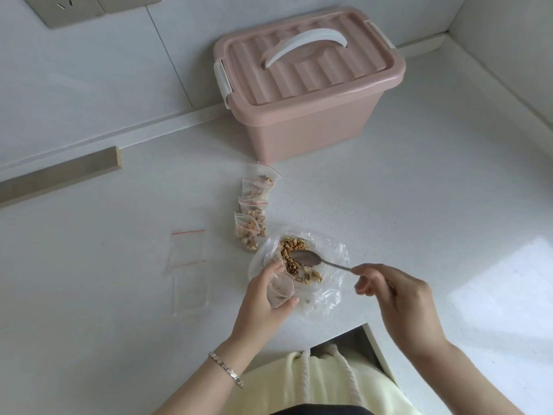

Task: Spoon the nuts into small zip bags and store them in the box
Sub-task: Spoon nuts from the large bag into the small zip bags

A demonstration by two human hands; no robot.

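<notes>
A pile of walnut pieces point(291, 256) lies on a crumpled clear plastic bag point(330, 284) on the white counter. My right hand point(398, 295) grips a metal spoon point(308, 259) by its handle; the bowl of the spoon rests on the nuts. My left hand point(266, 301) holds a small zip bag point(279, 289) with its mouth open, a few nut bits inside, just left of the pile. Several filled small bags point(254, 209) lie in a row between the pile and the pink box point(305, 82), whose lid is closed.
Two empty zip bags point(188, 250) with red strips lie flat to the left of the pile. The counter's front edge has a notch point(359, 333) near my body. A wooden strip point(59, 175) lies along the back wall at left.
</notes>
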